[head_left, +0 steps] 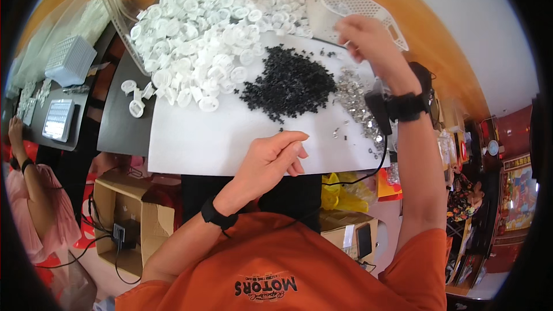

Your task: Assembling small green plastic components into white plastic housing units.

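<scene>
My left hand (273, 160) is over the front edge of a white board (196, 147), its fingers curled and pressed together; what they hold, if anything, is hidden. Raised at the near side of a white perforated plastic basket (325, 14), my right hand (368, 41) has bent fingers somewhat apart, and no part shows in them. Between the hands lies a heap of small black parts (291, 83). Small shiny metal pieces (357, 101) are spread to its right, below my right wrist. A big pile of round white plastic parts (199, 34) fills the back left.
A few white parts (136, 98) lie on the dark table at the left. Below the board are an open cardboard box (118, 213), a yellow bag (340, 196) and another box with a phone (364, 240). A black cable runs from my right wrist. Another person's arm (34, 190) is at far left.
</scene>
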Demonstrator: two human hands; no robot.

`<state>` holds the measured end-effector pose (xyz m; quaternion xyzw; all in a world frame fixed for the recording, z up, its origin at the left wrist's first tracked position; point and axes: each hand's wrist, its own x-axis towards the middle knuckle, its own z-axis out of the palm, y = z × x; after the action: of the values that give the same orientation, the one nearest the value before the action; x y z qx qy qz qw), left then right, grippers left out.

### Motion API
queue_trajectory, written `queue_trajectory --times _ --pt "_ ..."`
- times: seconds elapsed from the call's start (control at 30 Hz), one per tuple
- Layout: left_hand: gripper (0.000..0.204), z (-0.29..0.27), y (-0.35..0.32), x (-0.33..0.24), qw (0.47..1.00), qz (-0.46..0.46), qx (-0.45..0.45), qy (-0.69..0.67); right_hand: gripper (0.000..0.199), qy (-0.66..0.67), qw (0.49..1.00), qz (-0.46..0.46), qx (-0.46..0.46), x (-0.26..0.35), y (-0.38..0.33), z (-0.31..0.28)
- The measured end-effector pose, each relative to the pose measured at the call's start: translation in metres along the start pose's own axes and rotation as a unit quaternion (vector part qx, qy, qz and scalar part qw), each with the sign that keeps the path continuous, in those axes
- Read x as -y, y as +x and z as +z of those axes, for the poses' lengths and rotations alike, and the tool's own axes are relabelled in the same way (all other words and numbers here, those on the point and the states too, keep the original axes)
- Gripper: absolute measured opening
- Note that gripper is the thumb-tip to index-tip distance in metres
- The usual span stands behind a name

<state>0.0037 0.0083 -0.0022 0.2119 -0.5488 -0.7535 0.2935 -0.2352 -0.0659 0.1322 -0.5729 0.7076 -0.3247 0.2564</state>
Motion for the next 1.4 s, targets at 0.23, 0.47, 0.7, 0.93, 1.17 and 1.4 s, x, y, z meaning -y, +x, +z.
queue_trajectory --times 0.23,0.47,0.7,0.93,1.17,1.4 --pt "0.027 -0.002 0.002 0.006 0.999 0.042 0.018 0.025 0.036 -0.124 0.952 -0.164 0.229 0.014 -0.014 0.101" --pt "0.028 -0.002 0.001 0.006 0.998 0.044 0.015 0.034 0.019 -0.259 0.931 -0.203 0.156 0.019 0.008 0.141" --pt "0.028 -0.002 0.000 0.006 0.999 0.037 0.012 0.023 0.023 -0.238 0.944 -0.193 0.119 0.022 0.003 0.136" --pt "0.040 0.003 0.000 0.001 0.996 0.045 -0.060 -0.045 0.025 -0.067 0.992 -0.094 0.057 0.013 -0.064 0.079" --pt "0.045 0.001 0.004 0.005 0.997 0.074 -0.002 0.028 0.022 0.232 0.953 0.152 0.123 -0.016 -0.135 0.076" --pt "0.035 0.005 0.002 0.005 0.997 0.071 -0.009 0.009 0.020 0.306 0.933 0.131 0.141 -0.035 -0.155 0.085"
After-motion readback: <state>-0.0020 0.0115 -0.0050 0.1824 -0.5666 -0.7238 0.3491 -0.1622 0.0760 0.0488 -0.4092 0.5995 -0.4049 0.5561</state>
